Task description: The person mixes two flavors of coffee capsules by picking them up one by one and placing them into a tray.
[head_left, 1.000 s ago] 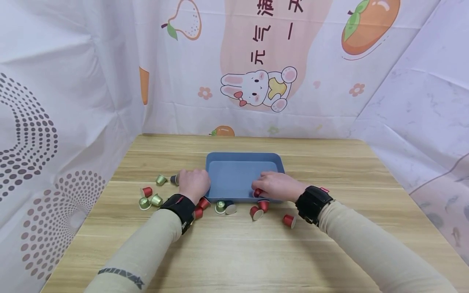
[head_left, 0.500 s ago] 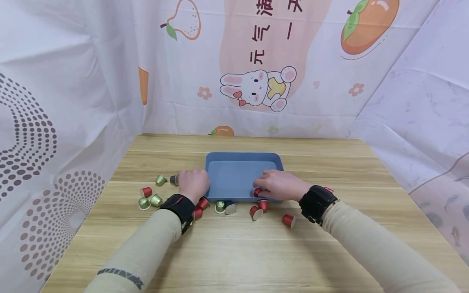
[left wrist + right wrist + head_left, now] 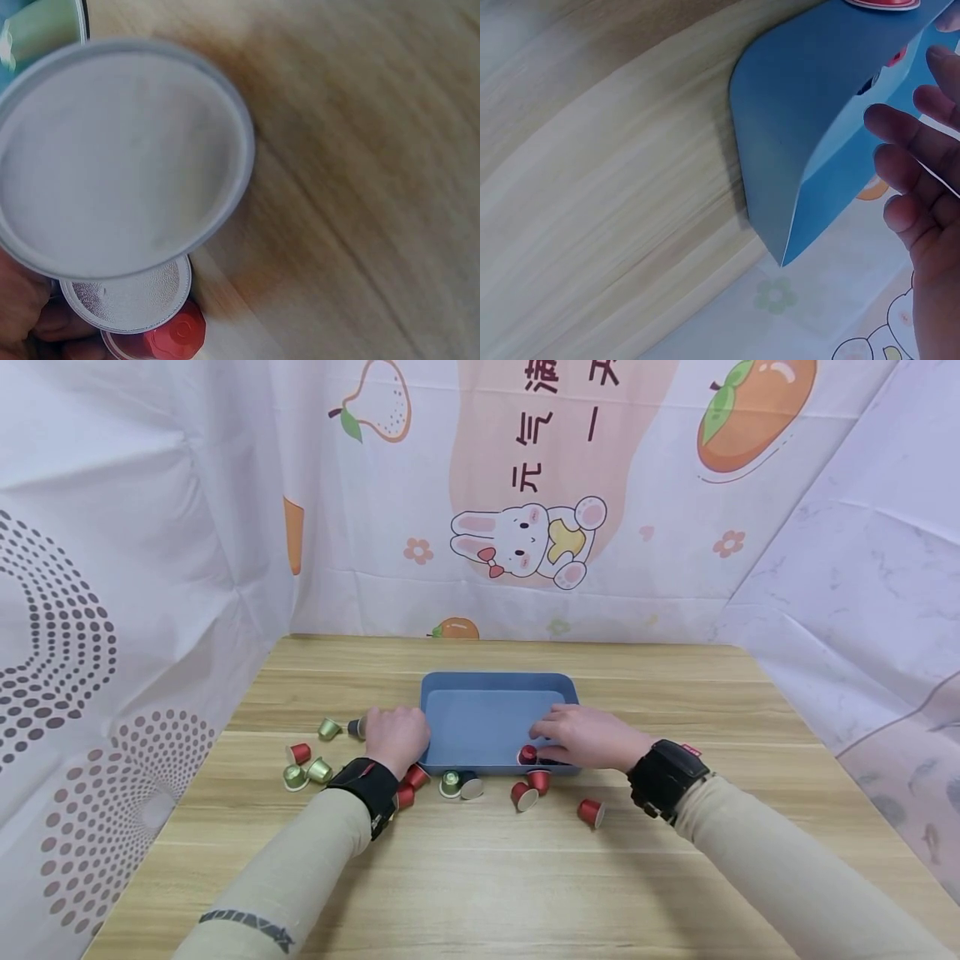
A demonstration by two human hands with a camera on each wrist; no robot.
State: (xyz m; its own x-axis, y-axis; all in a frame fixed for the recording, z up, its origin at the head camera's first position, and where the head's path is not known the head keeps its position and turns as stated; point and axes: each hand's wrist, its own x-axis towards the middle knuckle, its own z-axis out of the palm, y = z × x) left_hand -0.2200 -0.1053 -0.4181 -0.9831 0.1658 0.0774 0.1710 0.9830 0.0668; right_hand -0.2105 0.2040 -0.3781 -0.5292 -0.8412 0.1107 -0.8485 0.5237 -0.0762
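My right hand point(image 3: 588, 739) is over the right side of the blue tray point(image 3: 495, 722), fingers spread and apart from the red coffee capsule point(image 3: 527, 755) that stands inside near the front wall. A small dark thing point(image 3: 868, 83) shows beside the red one in the right wrist view. Beside the tray's left wall is my left hand point(image 3: 397, 735), its fingers mostly hidden in the head view. Its fingers point(image 3: 19, 300) appear at the lower left of its wrist view, next to a silver-lidded capsule point(image 3: 131, 300); I cannot tell whether they grip it. A pale lid point(image 3: 124, 161) looms close to that camera.
Red capsules point(image 3: 592, 812), a green capsule point(image 3: 451, 783) and a dark capsule point(image 3: 471, 786) lie in front of the tray. More green capsules point(image 3: 320, 770) and a red capsule point(image 3: 299, 752) are scattered left of my left hand. A printed cloth point(image 3: 375, 593) hangs behind the table.
My right hand has let go of the red capsule inside the tray and drawn back to the right, its fingers opening. My left hand has stayed where it was.
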